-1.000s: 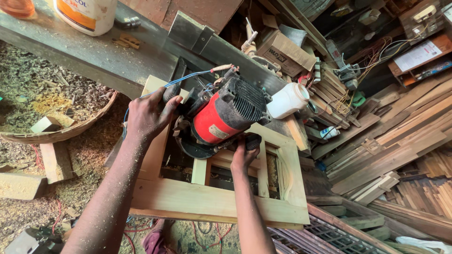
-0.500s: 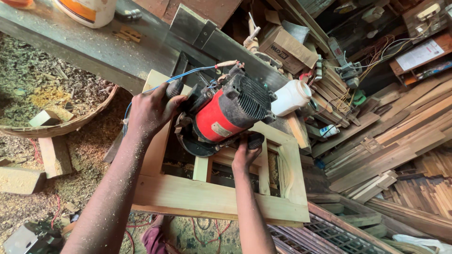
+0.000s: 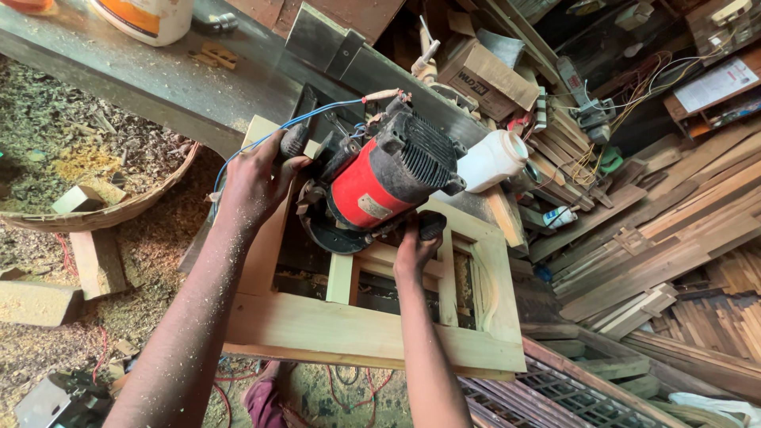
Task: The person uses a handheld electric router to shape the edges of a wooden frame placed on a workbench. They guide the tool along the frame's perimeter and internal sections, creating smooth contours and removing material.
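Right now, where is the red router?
In the head view, the red router sits centre frame on the pale wooden frame, gripped between the left hand and right hand.

A woodworking shop — a cluttered, well-used one. Pale wood shavings and sawdust (image 3: 119, 261) carpet the floor and fill a shallow woven basket (image 3: 119, 208). Offcut wooden blocks (image 3: 97, 257) lie about, and stacks of cut timber strips (image 3: 666, 238) crowd the right side. A grey dusty workbench (image 3: 158, 79) bears a pale unfinished wooden frame (image 3: 349, 329) with a red-and-black electric router (image 3: 380, 186) on it — tangled wires (image 3: 634, 87) hang behind.
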